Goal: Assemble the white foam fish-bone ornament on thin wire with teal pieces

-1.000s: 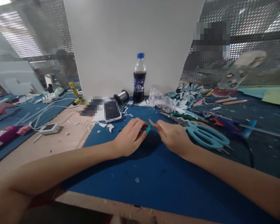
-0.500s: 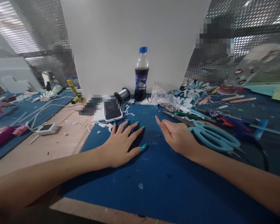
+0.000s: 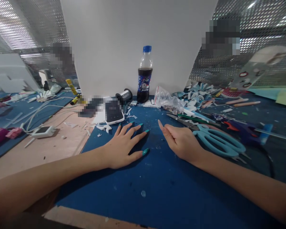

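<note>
My left hand [image 3: 124,148] lies palm down on the blue cutting mat [image 3: 124,197], its fingers spread and tipped with long teal nails. It holds nothing. Across from it, my right hand [image 3: 184,143] is curled into a loose fist on its side, one digit sticking out forward and left. No object shows in that fist, though its inside is turned away from view. Just right of it lie light-blue-handled scissors [image 3: 220,141], their blades pointing up and left. A white-edged phone [image 3: 114,114] rests beyond my left fingertips.
A Pepsi bottle [image 3: 145,79] stands before a white board [image 3: 109,41]. Near it are a wire spool [image 3: 124,94], a clear plastic bag [image 3: 165,97] and paper scraps [image 3: 200,92]. A glue gun [image 3: 245,130] lies at right; a white cable [image 3: 35,117] crosses the left side.
Both hands keep their pose and place on the mat. The view has shifted very slightly, so the left-hand items appear a little further left.
</note>
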{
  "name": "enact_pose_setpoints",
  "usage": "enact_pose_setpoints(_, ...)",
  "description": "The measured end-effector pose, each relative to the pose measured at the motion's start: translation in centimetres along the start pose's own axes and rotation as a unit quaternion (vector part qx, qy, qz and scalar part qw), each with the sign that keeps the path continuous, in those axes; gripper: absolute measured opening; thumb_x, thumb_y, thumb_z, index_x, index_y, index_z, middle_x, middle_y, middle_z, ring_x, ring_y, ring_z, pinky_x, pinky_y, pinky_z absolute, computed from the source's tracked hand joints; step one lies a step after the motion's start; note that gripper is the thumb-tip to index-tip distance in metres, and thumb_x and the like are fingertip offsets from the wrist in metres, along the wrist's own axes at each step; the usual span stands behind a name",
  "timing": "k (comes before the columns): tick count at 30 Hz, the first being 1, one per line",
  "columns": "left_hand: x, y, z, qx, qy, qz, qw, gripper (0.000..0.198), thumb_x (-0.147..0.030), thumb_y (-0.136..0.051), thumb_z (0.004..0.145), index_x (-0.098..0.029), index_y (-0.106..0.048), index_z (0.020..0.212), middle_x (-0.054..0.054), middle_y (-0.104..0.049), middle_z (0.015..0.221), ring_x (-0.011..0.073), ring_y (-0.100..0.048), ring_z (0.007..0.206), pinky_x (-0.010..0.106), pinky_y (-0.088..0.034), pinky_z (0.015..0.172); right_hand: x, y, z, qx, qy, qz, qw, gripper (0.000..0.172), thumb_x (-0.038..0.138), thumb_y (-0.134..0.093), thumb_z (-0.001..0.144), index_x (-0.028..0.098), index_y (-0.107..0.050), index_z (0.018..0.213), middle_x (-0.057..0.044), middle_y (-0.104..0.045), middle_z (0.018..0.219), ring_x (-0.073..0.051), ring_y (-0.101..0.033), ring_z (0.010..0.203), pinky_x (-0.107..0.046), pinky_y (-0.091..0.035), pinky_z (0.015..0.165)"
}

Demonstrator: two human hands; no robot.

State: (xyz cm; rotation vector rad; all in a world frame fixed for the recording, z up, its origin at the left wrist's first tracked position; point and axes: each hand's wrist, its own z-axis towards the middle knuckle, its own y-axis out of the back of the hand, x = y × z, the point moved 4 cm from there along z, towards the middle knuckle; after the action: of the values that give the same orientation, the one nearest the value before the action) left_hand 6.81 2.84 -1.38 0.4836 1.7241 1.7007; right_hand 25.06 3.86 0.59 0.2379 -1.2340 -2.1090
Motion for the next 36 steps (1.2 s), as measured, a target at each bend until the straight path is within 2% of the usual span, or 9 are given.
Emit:
enact_pose_setpoints(7,-0.6,0.3,-0.1,-0.014,-0.063,-0.006,0.998,0.055,-0.045,-0.038,0.089,-0.020,-0.033,0.138,0.013,-0.033,0.143,0.0316,-0.021,0.134,0.053,-0.024,0.107,0.0,0.1,-0.1,-0.003,0.008,-0.004,1.000,0.036,0.026,-0.030,0.093,0.021,-0.029,0.058,0.004,-0.033,0.042,-0.008,-0.033,0.034,-0.024,-0.022,0.041)
enact_pose_setpoints(13,-0.6,0.5,-0.2,-0.035,-0.014,0.017,0.999,0.056,-0.051,-0.037,0.087,-0.026,-0.036,0.137,0.010,-0.035,0.141,0.0370,-0.020,0.131,0.064,-0.021,0.102,0.1,0.1,-0.2,-0.006,0.011,-0.003,1.000,0.036,0.026,-0.029,0.092,0.021,-0.031,0.057,0.004,-0.034,0.043,-0.008,-0.034,0.035,-0.024,-0.023,0.042)
enact_pose_setpoints(24,-0.2,0.2,-0.2,-0.025,0.009,0.018,0.999,0.059,-0.058,-0.032,0.086,-0.033,-0.029,0.139,0.007,-0.030,0.144,0.0389,-0.017,0.130,0.067,-0.017,0.101,0.1,0.0,-0.2,0.009,0.010,0.019,1.000,0.037,0.025,-0.030,0.093,0.020,-0.031,0.056,0.004,-0.032,0.043,-0.008,-0.032,0.035,-0.024,-0.023,0.042)
enact_pose_setpoints(30,-0.4,0.2,-0.2,-0.019,-0.015,0.024,0.999,0.058,-0.053,-0.032,0.088,-0.028,-0.030,0.140,0.010,-0.029,0.145,0.0381,-0.020,0.130,0.065,-0.021,0.101,0.1,-0.2,-0.2,0.014,0.008,0.018,1.000,0.037,0.025,-0.031,0.092,0.020,-0.031,0.055,0.004,-0.032,0.043,-0.008,-0.033,0.035,-0.025,-0.023,0.043)
enact_pose_setpoints(34,-1.1,0.2,-0.3,0.002,-0.065,0.015,0.998,0.054,-0.043,-0.034,0.090,-0.020,-0.032,0.139,0.014,-0.030,0.143,0.0344,-0.021,0.130,0.055,-0.026,0.105,0.1,-0.1,-0.2,0.012,0.013,0.020,1.000,0.037,0.025,-0.031,0.092,0.020,-0.031,0.056,0.004,-0.032,0.043,-0.008,-0.033,0.036,-0.024,-0.024,0.043)
enact_pose_setpoints(36,-1.3,0.2,-0.4,-0.002,-0.067,0.013,0.998,0.051,-0.039,-0.035,0.090,-0.020,-0.034,0.138,0.014,-0.031,0.142,0.0339,-0.021,0.130,0.054,-0.026,0.105,0.2,0.0,-0.2,0.005,0.022,0.018,1.000,0.036,0.024,-0.031,0.092,0.020,-0.031,0.057,0.004,-0.032,0.044,-0.008,-0.033,0.036,-0.024,-0.023,0.043)
